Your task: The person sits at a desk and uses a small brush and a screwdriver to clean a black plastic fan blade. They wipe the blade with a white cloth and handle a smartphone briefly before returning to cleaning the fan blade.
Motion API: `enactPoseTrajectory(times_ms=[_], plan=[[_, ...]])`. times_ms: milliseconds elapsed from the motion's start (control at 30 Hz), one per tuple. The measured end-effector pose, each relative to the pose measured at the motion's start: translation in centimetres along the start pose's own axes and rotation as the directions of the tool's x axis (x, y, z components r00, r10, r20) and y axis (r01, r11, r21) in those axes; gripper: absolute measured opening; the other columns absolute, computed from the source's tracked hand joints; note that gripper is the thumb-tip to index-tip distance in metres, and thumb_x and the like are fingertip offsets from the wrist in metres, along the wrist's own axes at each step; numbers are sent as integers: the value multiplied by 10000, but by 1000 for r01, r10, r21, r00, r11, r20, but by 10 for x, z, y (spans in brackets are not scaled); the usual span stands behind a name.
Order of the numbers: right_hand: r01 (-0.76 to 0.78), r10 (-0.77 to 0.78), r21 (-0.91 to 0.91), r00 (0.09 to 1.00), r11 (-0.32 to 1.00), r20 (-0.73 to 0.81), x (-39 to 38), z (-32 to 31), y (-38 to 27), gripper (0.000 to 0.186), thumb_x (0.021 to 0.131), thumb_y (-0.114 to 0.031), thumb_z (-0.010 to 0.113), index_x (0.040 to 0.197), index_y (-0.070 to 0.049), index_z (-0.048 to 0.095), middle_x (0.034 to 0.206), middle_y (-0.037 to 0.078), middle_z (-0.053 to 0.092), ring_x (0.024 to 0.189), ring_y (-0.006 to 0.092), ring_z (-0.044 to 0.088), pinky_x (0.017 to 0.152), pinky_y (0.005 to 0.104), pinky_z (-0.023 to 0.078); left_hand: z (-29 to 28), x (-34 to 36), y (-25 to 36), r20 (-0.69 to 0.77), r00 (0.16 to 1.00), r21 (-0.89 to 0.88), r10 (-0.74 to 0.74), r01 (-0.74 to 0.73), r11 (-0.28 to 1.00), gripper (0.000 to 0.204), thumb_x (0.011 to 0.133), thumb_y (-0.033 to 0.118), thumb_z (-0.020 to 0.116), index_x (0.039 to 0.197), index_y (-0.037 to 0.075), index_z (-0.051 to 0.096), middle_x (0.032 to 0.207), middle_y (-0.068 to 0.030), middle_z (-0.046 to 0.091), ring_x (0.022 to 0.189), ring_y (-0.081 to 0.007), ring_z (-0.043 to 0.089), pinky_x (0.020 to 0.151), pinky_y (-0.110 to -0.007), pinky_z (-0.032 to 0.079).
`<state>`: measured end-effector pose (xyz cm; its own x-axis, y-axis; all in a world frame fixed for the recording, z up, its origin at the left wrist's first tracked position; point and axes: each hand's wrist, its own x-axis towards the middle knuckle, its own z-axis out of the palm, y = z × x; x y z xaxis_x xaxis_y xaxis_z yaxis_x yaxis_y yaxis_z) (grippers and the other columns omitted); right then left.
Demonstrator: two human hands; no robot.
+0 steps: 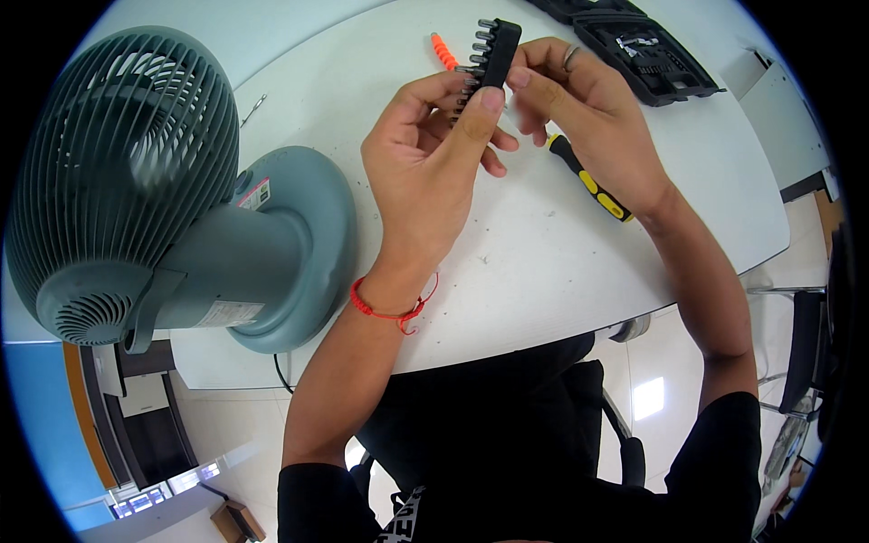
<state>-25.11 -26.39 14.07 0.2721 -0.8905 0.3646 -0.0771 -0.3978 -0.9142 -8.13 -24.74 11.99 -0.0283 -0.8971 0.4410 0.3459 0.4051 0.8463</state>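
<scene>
My left hand (pixel 430 149) grips a black screwdriver bit holder (pixel 501 56) with its thumb on the lower end. Several metal bits (pixel 482 47) stick out in a row along the holder's left side. My right hand (pixel 579 100) is close against the holder's right side, its thumb and fingers drawn together; whatever is in them, if anything, is hidden. Under the right hand, a black and yellow screwdriver (pixel 588 176) lies on the white table (pixel 534 271). Just behind the left hand is an orange ribbed flexible shaft (pixel 443 52), partly covered.
A grey-green fan (pixel 299 244) stands at the left, its caged head (pixel 118 163) over the table edge. The black tool case (pixel 647 59) lies open at the far right with tools inside. A thin metal piece (pixel 253 109) rests beside the fan. Chairs (pixel 801 353) stand beyond the table.
</scene>
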Motion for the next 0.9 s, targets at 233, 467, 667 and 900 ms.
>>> enactPoseTrajectory(times_ms=[233, 467, 667, 900], plan=[[-51, 50, 13, 997, 999, 66, -1, 2, -3, 272, 1067, -288, 475, 1081, -34, 573, 789, -22, 514, 716, 69, 486, 665, 238, 440, 1, 0, 4, 5, 1000, 31, 20, -21, 999, 255, 931, 94, 716, 1102, -59, 605, 884, -121, 695, 658, -154, 685, 502, -242, 519], [-100, 91, 42, 979, 994, 180, -2, -3, -6, 272, 1078, -294, 436, 938, -72, 507, 748, -43, 413, 675, 57, 384, 627, 228, 359, -1, -2, 5, 22, 999, 56, 29, -31, 998, 245, 941, 120, 708, 1095, -48, 618, 935, -135, 702, 640, -155, 665, 502, -242, 497], [-20, -7, 162, 987, 987, 160, -4, -4, -1, 226, 1045, -217, 483, 895, -53, 521, 780, -38, 396, 698, 71, 366, 628, 240, 334, 3, -3, 4, -11, 999, -3, -41, 41, 999, 237, 945, 137, 701, 1083, -41, 627, 920, -135, 708, 623, -152, 651, 505, -249, 482], [88, -94, 52, 986, 995, 136, -5, -4, -1, 181, 1034, -171, 510, 900, -49, 516, 847, -18, 463, 770, 79, 399, 699, 237, 367, 0, -2, 6, 18, 1000, -10, -17, 17, 1000, 221, 947, 134, 695, 1067, -41, 631, 914, -146, 716, 615, -153, 649, 497, -249, 475]])
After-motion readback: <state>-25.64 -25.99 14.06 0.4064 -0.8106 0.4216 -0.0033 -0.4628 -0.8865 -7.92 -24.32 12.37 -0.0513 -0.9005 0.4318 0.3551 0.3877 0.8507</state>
